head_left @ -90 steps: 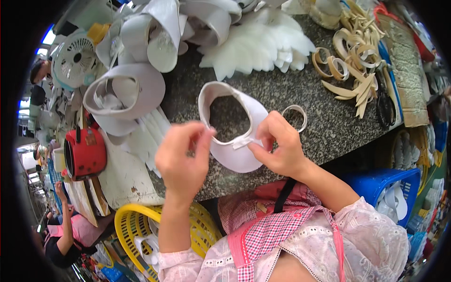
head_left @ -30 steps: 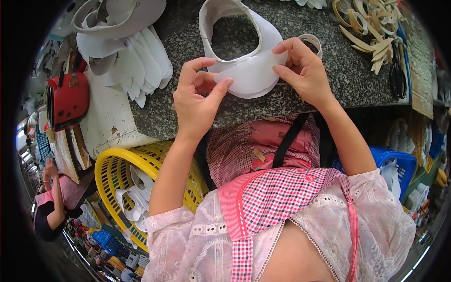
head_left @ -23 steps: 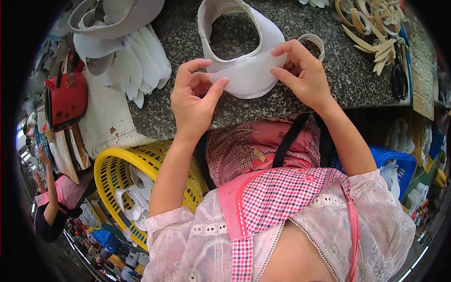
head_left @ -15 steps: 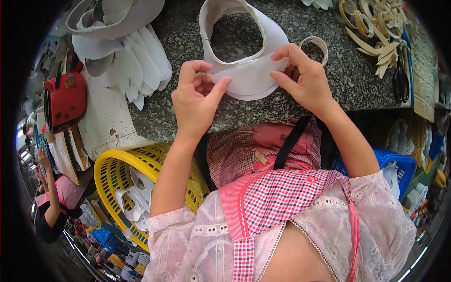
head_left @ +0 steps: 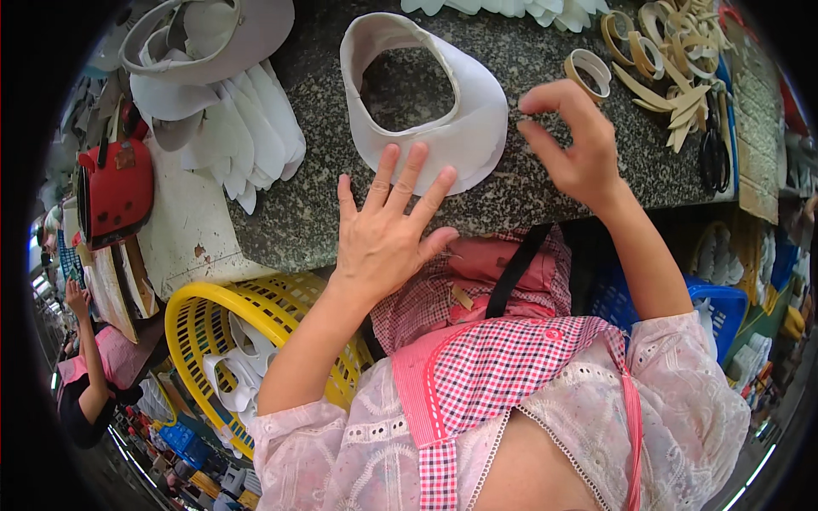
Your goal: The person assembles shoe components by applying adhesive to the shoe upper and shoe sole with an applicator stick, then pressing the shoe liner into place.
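A white sun-visor piece [head_left: 464, 119], a curved brim with a raised band, lies on the speckled grey stone table [head_left: 545, 183]. My left hand [head_left: 388, 230] is spread flat, fingers apart, its fingertips pressing the near edge of the brim. My right hand [head_left: 567, 140] hovers just right of the visor, fingers loosely curled and apart, holding nothing. A small roll of tan tape [head_left: 588, 72] sits just beyond my right hand.
Stacked white brim pieces [head_left: 226, 128] and more visors [head_left: 204, 38] lie at the left. Tan strips and rings [head_left: 673, 60] and black scissors [head_left: 711, 157] are at the right. A yellow basket [head_left: 196, 341] and a blue crate [head_left: 724, 311] sit below. A person [head_left: 85, 383] is at far left.
Both hands have let go of the visor's edge. My left hand flattened on the brim and my right hand lifted away to the right. The view shifted down a little.
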### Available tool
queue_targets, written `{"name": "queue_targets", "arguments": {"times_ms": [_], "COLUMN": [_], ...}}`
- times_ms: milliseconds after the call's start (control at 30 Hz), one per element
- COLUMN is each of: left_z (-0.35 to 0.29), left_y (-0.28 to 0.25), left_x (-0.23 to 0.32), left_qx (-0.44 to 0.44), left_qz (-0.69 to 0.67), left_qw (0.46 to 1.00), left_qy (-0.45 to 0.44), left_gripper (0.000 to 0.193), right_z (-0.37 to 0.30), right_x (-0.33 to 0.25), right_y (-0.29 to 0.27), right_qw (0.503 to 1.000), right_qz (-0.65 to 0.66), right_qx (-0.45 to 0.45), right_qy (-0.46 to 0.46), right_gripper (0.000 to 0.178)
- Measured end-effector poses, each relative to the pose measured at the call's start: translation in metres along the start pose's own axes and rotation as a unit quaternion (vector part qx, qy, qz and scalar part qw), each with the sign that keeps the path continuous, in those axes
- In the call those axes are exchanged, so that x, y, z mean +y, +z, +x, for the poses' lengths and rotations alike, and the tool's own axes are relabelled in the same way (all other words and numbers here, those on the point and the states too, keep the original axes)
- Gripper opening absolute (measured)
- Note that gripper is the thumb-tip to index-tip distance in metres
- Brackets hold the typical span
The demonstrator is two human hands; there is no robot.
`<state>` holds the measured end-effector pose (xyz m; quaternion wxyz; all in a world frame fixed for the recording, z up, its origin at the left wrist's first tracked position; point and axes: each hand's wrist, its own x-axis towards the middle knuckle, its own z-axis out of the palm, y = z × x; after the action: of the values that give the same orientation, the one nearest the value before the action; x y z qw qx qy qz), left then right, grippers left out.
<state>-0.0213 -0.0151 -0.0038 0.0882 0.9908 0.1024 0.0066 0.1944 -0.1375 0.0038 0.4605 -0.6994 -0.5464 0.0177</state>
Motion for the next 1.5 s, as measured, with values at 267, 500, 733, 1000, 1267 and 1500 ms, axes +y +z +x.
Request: {"name": "queue_targets", "arguments": {"times_ms": [267, 500, 733, 1000, 1267, 1500], "left_z": [0.007, 0.028, 0.087, 0.084, 0.048, 0.037], "left_y": [-0.016, -0.043, -0.026, -0.039, -0.024, -0.004], "left_x": [0.000, -0.061, -0.073, -0.051, -0.053, -0.054], "left_qx": [-0.003, 0.199, 0.212, 0.196, 0.246, 0.241], "left_qz": [-0.039, -0.658, -0.275, -0.319, -0.119, 0.037], "left_qw": [0.999, 0.716, 0.906, 0.907, 0.941, 0.941], "left_qy": [0.000, -0.122, -0.241, -0.195, 0.201, 0.235], "left_gripper": [0.058, 0.022, 0.054, 0.032, 0.033, 0.035], "right_z": [-0.019, -0.006, 0.002, 0.016, -0.008, -0.009], "right_x": [-0.009, 0.021, 0.000, -0.039, -0.022, -0.030], "right_y": [0.013, 0.004, 0.032, 0.038, 0.054, 0.051], "right_qw": [0.986, 0.871, 0.930, 0.997, 0.985, 0.938], "right_qz": [-0.015, 0.435, 0.280, 0.003, -0.052, -0.175], "right_qx": [-0.151, -0.020, 0.063, 0.010, -0.003, -0.076], "right_qy": [-0.069, 0.226, 0.228, -0.073, -0.166, -0.291], "right_gripper": [0.044, 0.037, 0.048, 0.055, 0.037, 0.032]}}
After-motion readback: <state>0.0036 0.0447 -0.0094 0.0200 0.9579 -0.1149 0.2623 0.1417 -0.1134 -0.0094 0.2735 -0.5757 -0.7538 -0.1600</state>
